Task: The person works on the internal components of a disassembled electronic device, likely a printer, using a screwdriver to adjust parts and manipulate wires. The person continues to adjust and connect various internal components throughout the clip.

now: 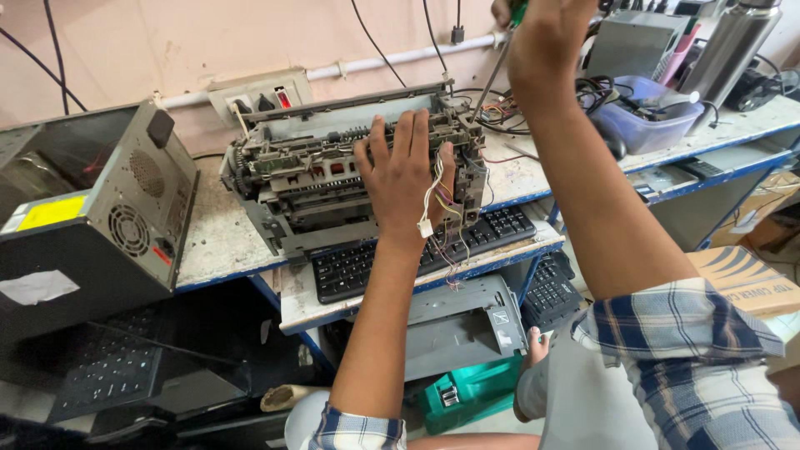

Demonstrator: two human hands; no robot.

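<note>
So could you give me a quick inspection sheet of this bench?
Surface: worn white bench, blue-edged.
Job's things: stripped printer mechanism; screwdriver angled into its right end.
Clutter: black keyboard, computer case, blue tub, steel bottle.
Hands: left hand flat on the mechanism; right hand grips the screwdriver.
Cables: coloured wires hang by the left hand; black leads on the wall.
Surroundings: wall sockets, cardboard box.

Far left of my left grip, a yellow rectangular label sits on top of the computer case, with a white torn sticker lower on its dark side. Right of and below my right grip, a tan cardboard box with dark stripes lies flat.
</note>
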